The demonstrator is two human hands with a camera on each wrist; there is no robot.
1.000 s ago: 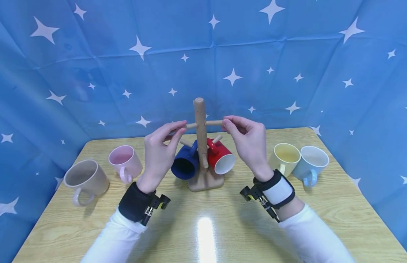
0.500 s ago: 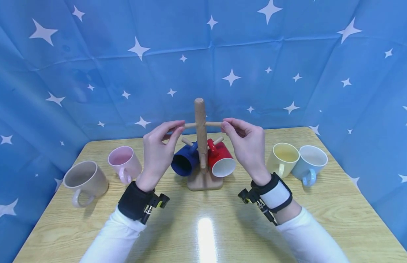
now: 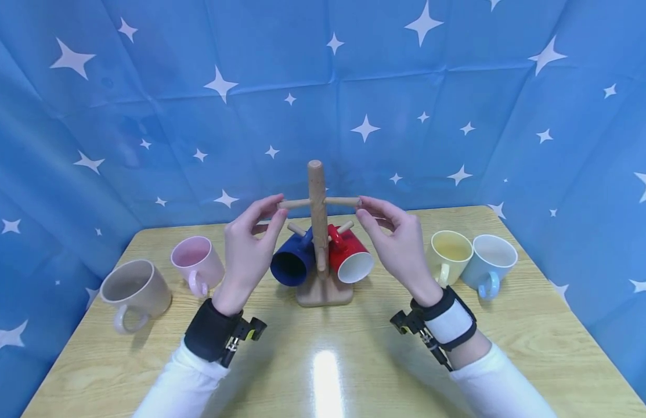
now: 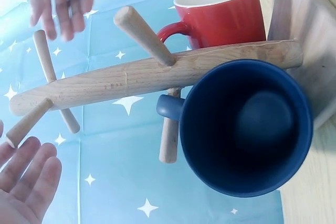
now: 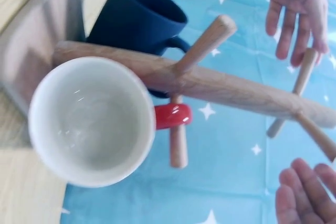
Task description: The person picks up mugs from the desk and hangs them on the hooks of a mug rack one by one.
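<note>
A wooden mug tree (image 3: 316, 186) stands upright at the table's middle, with a blue mug (image 3: 292, 258) and a red mug (image 3: 350, 255) hung by their handles on its lower pegs. My left hand (image 3: 249, 244) is at the tip of the upper left peg (image 3: 295, 204), thumb and fingers parted. Opposite it, my right hand (image 3: 398, 241) is at the tip of the upper right peg (image 3: 342, 201), its thumb also away from the wood. Both wrist views show loosely extended fingers beside the peg ends; whether a fingertip still touches is unclear.
On the table's left side stand a grey-beige mug (image 3: 140, 290) and a pink mug (image 3: 199, 264). A yellow mug (image 3: 448, 255) and a light blue mug (image 3: 491, 264) stand side by side on the right. A blue star-patterned curtain (image 3: 323, 104) hangs behind the table.
Earlier both hands pinched the upper peg ends. Now their thumbs and fingers have spread and the hands have drawn slightly outward, leaving more of each peg visible. The hung mugs keep their places.
</note>
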